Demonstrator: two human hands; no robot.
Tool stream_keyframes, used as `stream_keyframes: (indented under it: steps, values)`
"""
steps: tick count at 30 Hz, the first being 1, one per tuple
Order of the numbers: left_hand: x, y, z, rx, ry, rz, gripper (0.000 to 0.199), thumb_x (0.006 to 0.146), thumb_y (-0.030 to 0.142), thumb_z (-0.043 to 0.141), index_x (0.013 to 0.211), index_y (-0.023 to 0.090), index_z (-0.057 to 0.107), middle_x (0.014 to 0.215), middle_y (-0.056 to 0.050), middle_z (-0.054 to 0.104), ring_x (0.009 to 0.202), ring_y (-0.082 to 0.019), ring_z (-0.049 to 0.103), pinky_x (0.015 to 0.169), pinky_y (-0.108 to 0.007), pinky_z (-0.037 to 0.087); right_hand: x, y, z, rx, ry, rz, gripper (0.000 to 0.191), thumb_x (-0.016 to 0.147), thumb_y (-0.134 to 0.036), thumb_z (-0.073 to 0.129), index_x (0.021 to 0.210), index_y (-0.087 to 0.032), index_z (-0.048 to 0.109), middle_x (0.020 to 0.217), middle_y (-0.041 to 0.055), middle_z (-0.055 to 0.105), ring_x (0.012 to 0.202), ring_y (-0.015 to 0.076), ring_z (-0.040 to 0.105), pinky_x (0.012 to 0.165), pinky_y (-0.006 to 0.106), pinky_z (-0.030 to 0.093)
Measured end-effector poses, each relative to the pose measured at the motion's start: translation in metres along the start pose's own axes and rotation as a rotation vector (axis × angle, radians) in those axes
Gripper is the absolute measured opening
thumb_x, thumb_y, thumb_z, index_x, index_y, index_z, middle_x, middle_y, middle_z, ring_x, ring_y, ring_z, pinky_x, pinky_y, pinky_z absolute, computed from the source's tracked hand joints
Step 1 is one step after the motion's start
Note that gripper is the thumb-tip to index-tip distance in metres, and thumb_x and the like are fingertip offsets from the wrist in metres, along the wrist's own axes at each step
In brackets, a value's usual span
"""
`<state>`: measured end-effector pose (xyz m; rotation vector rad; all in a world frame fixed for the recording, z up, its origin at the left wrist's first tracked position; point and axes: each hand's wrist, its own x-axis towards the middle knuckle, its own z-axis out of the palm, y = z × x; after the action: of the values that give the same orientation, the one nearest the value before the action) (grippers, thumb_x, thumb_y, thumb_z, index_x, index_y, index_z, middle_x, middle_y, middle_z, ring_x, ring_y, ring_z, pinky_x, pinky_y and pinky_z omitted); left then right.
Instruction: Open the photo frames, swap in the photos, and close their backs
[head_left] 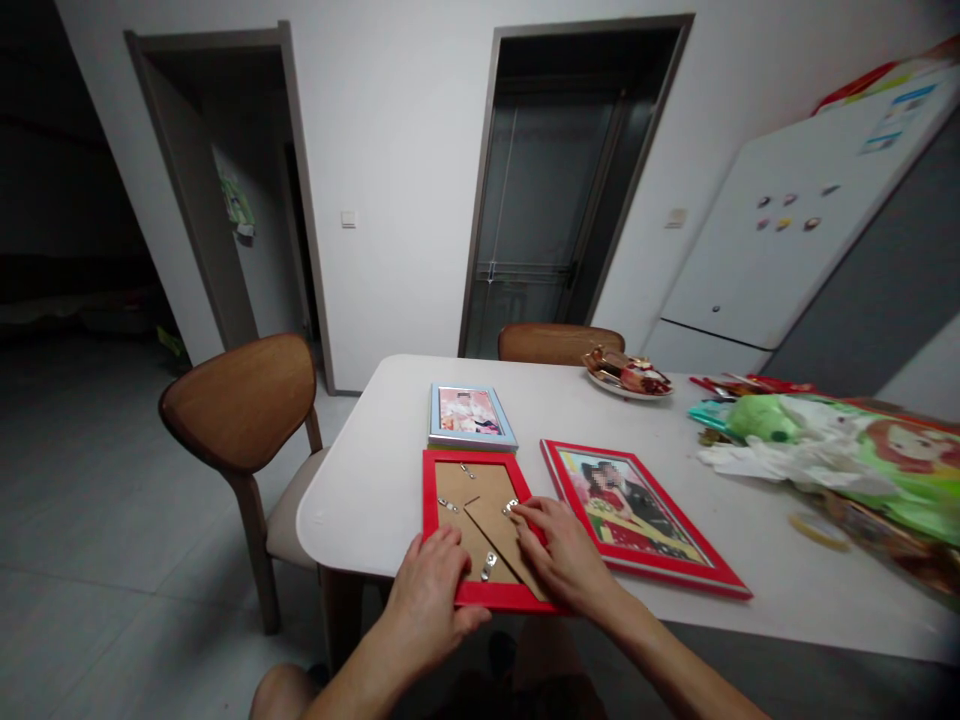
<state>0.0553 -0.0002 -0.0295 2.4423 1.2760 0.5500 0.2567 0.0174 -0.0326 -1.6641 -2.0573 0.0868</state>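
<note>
Blue frame just beyond, red picture close right; at the table's near edge, the brown-backed red frame, face down! Left hand clasps its corner; right hand curls at a clip, pinch unclear.

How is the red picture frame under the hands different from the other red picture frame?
The face-down red frame shows its brown backing board and metal clips; the face-up red frame shows a picture.
The left hand and right hand touch the face-down red frame; neither grips the face-up red frame.
Both are red, rectangular and on the table.
</note>
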Motion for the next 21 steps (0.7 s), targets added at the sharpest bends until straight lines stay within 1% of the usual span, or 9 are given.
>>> stream_keyframes:
  steps: [2, 4, 8, 13, 16, 17, 19, 21]
  values:
    - [0.0, 0.0, 0.0, 0.0, 0.001, -0.008, 0.035, 0.057, 0.031, 0.071, 0.085, 0.017, 0.056, 0.122, -0.014, 0.047, 0.115, -0.029, 0.038, 0.095, -0.047, 0.027, 0.01, 0.001, 0.001, -0.076, -0.001, 0.019, 0.032, 0.078, -0.026, 0.037, 0.1, -0.018, 0.059, 0.097, 0.0098, 0.053, 0.089, 0.0197, 0.046, 0.079, 0.032, 0.035]
    - [0.001, 0.001, 0.0, -0.006, 0.005, -0.019, 0.032, 0.057, 0.031, 0.07, 0.082, 0.017, 0.056, 0.122, -0.014, 0.047, 0.115, -0.029, 0.039, 0.095, -0.047, 0.027, 0.017, 0.001, 0.003, -0.122, -0.013, 0.025, 0.031, 0.079, -0.027, 0.037, 0.097, -0.018, 0.06, 0.098, 0.0099, 0.052, 0.088, 0.0198, 0.046, 0.079, 0.031, 0.035]
    - [0.0, 0.002, -0.001, -0.022, 0.024, -0.032, 0.031, 0.058, 0.031, 0.069, 0.082, 0.017, 0.055, 0.121, -0.013, 0.048, 0.114, -0.028, 0.04, 0.095, -0.047, 0.027, 0.017, 0.0, 0.004, -0.102, -0.046, 0.008, 0.03, 0.08, -0.027, 0.036, 0.085, -0.014, 0.062, 0.098, 0.0107, 0.051, 0.087, 0.0184, 0.047, 0.08, 0.03, 0.034]
    - [0.0, 0.004, -0.002, -0.004, 0.017, -0.034, 0.032, 0.058, 0.03, 0.07, 0.082, 0.016, 0.056, 0.12, -0.014, 0.049, 0.113, -0.028, 0.04, 0.095, -0.045, 0.029, 0.015, 0.004, 0.004, -0.087, -0.056, -0.016, 0.031, 0.08, -0.027, 0.034, 0.089, -0.013, 0.06, 0.105, 0.0117, 0.05, 0.092, 0.0188, 0.047, 0.082, 0.031, 0.035]
    - [0.001, 0.004, -0.003, 0.013, -0.005, -0.036, 0.033, 0.058, 0.03, 0.071, 0.084, 0.015, 0.056, 0.121, -0.015, 0.048, 0.114, -0.028, 0.04, 0.095, -0.045, 0.029, 0.011, 0.002, 0.003, -0.109, -0.028, -0.012, 0.031, 0.079, -0.028, 0.036, 0.093, -0.013, 0.06, 0.107, 0.0129, 0.05, 0.094, 0.0211, 0.046, 0.083, 0.035, 0.035]
    - [0.001, 0.003, -0.004, 0.015, -0.014, -0.038, 0.033, 0.058, 0.03, 0.07, 0.084, 0.014, 0.056, 0.121, -0.015, 0.047, 0.114, -0.028, 0.039, 0.096, -0.045, 0.028, 0.007, -0.001, 0.002, -0.104, -0.016, -0.033, 0.031, 0.078, -0.028, 0.038, 0.097, -0.014, 0.059, 0.109, 0.0131, 0.049, 0.097, 0.0222, 0.045, 0.084, 0.037, 0.035]
    - [0.001, 0.003, -0.005, 0.015, -0.026, -0.044, 0.034, 0.059, 0.03, 0.07, 0.085, 0.014, 0.056, 0.122, -0.016, 0.046, 0.115, -0.028, 0.039, 0.096, -0.045, 0.028, -0.001, -0.01, -0.001, -0.06, -0.025, -0.13, 0.032, 0.077, -0.025, 0.04, 0.103, -0.017, 0.057, 0.111, 0.0119, 0.048, 0.101, 0.0225, 0.042, 0.085, 0.038, 0.034]
    - [0.001, 0.002, -0.006, 0.015, -0.028, -0.046, 0.035, 0.059, 0.03, 0.07, 0.087, 0.014, 0.056, 0.122, -0.016, 0.046, 0.114, -0.028, 0.039, 0.096, -0.045, 0.029, -0.01, -0.021, -0.005, 0.002, -0.091, -0.268, 0.03, 0.078, -0.024, 0.04, 0.103, -0.023, 0.057, 0.111, 0.0085, 0.049, 0.102, 0.021, 0.042, 0.086, 0.038, 0.034]
